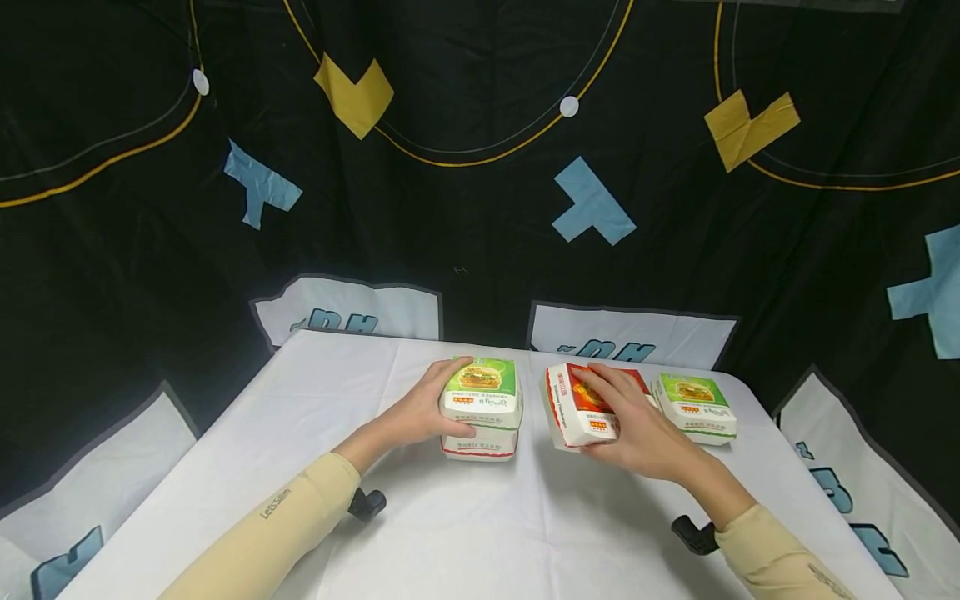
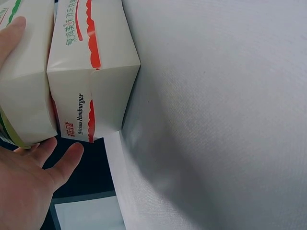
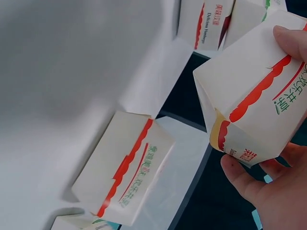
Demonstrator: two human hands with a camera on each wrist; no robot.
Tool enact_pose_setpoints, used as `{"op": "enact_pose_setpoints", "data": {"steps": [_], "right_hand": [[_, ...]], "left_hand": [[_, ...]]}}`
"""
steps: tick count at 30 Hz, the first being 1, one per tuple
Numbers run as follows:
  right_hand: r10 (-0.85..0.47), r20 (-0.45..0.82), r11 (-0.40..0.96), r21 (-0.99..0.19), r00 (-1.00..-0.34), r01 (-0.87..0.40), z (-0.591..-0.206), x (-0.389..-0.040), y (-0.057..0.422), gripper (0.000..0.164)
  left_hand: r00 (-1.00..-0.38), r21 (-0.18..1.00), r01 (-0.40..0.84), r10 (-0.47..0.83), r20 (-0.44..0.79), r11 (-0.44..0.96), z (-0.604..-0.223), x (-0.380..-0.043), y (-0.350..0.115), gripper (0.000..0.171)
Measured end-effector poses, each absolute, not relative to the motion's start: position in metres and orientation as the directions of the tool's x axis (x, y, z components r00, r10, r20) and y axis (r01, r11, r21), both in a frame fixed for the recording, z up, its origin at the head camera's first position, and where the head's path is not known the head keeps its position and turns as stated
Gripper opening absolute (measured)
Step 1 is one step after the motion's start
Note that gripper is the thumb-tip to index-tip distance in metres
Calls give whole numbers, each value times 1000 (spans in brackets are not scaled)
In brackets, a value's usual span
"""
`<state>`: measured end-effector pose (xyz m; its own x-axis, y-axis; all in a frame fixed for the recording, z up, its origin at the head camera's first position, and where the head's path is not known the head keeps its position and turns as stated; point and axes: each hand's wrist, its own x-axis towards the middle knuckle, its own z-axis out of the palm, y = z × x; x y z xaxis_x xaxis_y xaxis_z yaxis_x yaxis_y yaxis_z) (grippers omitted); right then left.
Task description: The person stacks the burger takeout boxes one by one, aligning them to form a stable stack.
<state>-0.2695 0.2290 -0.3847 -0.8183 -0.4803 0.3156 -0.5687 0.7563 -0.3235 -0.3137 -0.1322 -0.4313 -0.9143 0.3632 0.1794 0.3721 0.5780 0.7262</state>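
Observation:
Two hamburger boxes are stacked near the middle of the table in the head view. My left hand [image 1: 420,406] grips the green-topped upper box [image 1: 481,396], thumb on the near side and fingers at the far side. Beneath it sits a red-trimmed box [image 2: 108,91], marked "Delicious Hamburger" in the left wrist view. My right hand [image 1: 637,425] holds a red-topped hamburger box [image 3: 249,91], tilted and raised off the table, just right of the stack. Another red-trimmed box [image 3: 127,167] stands on the table, partly hidden behind the right hand in the head view.
A green-topped hamburger box [image 1: 695,404] stands at the right of the table. The white cloth-covered table [image 1: 465,533] ends at a far edge close behind the boxes. A black curtain [image 1: 480,250] with paper shapes hangs beyond it.

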Motion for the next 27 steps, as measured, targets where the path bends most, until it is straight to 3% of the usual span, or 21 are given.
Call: {"op": "enact_pose_setpoints", "data": {"steps": [16,27], "right_hand": [[-484,303,757,-325,-821,-567,-377,-272,209,106],[-526,351,728,-286,-775,-624,-371,-278,204,103]], "left_hand": [[-911,729,378,368,184,571,-431,-312,-132,112],[-910,736,379,370,188,561,-430,-314,-132,113]]}}
